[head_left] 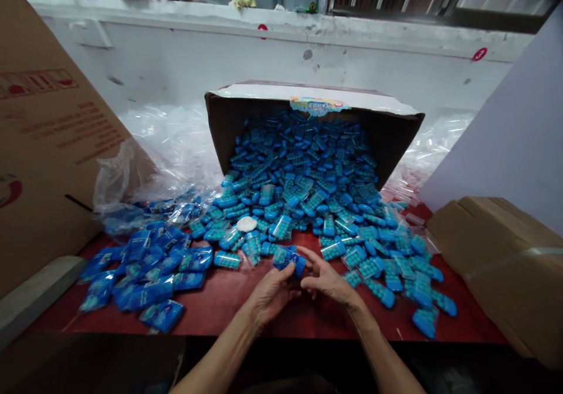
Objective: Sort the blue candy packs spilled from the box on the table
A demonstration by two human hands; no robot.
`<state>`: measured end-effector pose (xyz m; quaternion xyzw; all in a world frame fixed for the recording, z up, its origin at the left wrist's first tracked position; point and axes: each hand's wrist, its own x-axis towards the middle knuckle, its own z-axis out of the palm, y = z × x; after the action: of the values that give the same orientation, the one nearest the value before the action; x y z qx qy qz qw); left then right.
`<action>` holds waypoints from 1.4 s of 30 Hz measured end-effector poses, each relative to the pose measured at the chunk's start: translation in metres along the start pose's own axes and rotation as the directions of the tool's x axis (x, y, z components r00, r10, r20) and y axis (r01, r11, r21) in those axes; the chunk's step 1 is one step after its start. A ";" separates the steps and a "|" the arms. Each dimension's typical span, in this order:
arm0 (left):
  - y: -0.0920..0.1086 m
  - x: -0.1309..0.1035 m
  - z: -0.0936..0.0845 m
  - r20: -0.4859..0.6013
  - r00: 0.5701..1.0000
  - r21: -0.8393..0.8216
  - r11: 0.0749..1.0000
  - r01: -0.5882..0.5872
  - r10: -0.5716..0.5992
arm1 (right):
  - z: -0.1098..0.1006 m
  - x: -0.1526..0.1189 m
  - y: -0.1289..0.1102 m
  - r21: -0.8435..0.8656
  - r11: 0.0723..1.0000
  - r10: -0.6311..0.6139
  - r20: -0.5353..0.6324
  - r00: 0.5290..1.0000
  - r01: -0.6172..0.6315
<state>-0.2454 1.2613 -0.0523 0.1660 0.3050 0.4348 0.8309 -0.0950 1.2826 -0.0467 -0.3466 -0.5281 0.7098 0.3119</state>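
Observation:
Near the front middle of the red table (246,309), my left hand (271,291) is closed on a small blue printed packet (288,259), its thumb on the packet's near side. My right hand (323,277) touches the packet's right end with curled fingers. Behind both hands spreads a large heap of small blue-capped packs (303,192) with turquoise pieces inside. Blue printed packets (149,291) like the held one lie in a pile to the left. A white oval item (247,224) rests on the heap's front left.
An open cardboard box (215,130) lies on its side behind, spilling the heap. A tall carton (48,130) stands left, with clear plastic bags (116,177) beside it. At the right sit a brown box (497,265) and a pale panel (505,136).

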 end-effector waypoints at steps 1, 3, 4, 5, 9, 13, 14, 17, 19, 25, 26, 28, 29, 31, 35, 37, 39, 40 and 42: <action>0.003 -0.003 -0.002 -0.026 1.000 -0.024 1.000 -0.012 0.011 | 0.000 0.002 0.002 -0.012 1.000 -0.009 -0.036 0.999 0.008; 0.016 -0.013 -0.009 -0.105 0.992 -0.107 0.991 -0.079 0.068 | -0.002 0.007 0.005 -0.064 0.998 -0.026 -0.145 0.989 0.017; 0.025 -0.020 -0.015 -0.158 0.981 -0.157 0.978 -0.141 0.116 | -0.004 0.010 0.007 -0.111 0.994 -0.031 -0.210 0.977 0.008; 0.035 -0.028 -0.022 -0.223 0.959 -0.202 0.954 -0.220 0.174 | -0.006 0.012 0.009 -0.183 0.983 -0.041 -0.271 0.962 -0.010; 0.084 -0.065 -0.061 -0.501 0.746 -0.218 0.770 -0.600 0.439 | -0.010 0.018 0.017 -0.612 0.790 -0.237 -0.364 0.901 -0.039; 0.109 -0.089 -0.086 -0.626 0.611 -0.152 0.693 -0.705 0.485 | -0.004 0.029 0.021 -0.831 0.553 -0.339 -0.294 0.894 -0.064; 0.108 -0.089 -0.086 -0.630 0.618 -0.143 0.712 -0.687 0.470 | -0.001 0.034 0.022 -0.882 0.461 -0.335 -0.278 0.900 -0.101; 0.087 -0.078 -0.074 -0.548 0.740 -0.130 0.834 -0.537 0.391 | 0.004 0.046 0.024 -0.948 0.244 -0.308 -0.277 0.910 -0.206; 0.062 -0.063 -0.059 -0.452 0.842 -0.116 0.917 -0.381 0.293 | 0.006 0.051 0.026 -0.948 0.215 -0.308 -0.292 0.905 -0.233; -0.008 -0.023 -0.021 -0.394 0.916 0.048 0.997 -0.067 0.081 | 0.012 0.034 0.022 -0.943 0.223 -0.344 -0.314 0.885 -0.248; -0.013 -0.018 -0.017 -0.373 0.924 0.066 0.996 -0.065 0.086 | 0.015 0.028 0.020 -0.942 0.245 -0.358 -0.307 0.882 -0.228; -0.018 -0.009 -0.012 -0.322 0.938 0.096 0.990 -0.100 0.126 | 0.022 0.016 0.014 -0.936 0.316 -0.399 -0.280 0.873 -0.156; -0.018 -0.005 -0.011 -0.319 0.936 0.110 0.987 -0.120 0.149 | 0.025 0.011 0.011 -0.927 0.359 -0.420 -0.262 0.869 -0.107; -0.016 0.002 -0.010 -0.349 0.919 0.137 0.980 -0.145 0.185 | 0.029 0.006 0.007 -0.888 0.460 -0.455 -0.246 0.856 -0.010; -0.013 0.010 -0.011 -0.356 0.911 0.134 0.976 -0.169 0.207 | 0.024 0.015 0.014 -0.546 0.836 -0.326 -0.418 0.848 0.052; -0.014 0.013 -0.013 -0.339 0.916 0.148 0.974 -0.172 0.213 | 0.019 0.023 0.021 -0.298 0.954 -0.162 -0.440 0.883 0.027; -0.015 0.015 -0.014 -0.355 0.900 0.214 0.959 -0.186 0.254 | 0.016 0.030 0.029 -0.185 0.983 -0.087 -0.422 0.903 0.008; -0.015 0.017 -0.015 -0.368 0.885 0.252 0.947 -0.199 0.284 | 0.015 0.032 0.032 -0.179 0.984 -0.086 -0.429 0.899 0.008; -0.016 0.022 -0.015 -0.385 0.861 0.298 0.928 -0.224 0.332 | 0.014 0.034 0.035 -0.181 0.983 -0.096 -0.459 0.883 0.012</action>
<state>-0.2358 1.2704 -0.0803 0.2095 0.5036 0.5357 0.6446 -0.1286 1.2938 -0.0833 -0.5178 -0.5068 0.5480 0.4179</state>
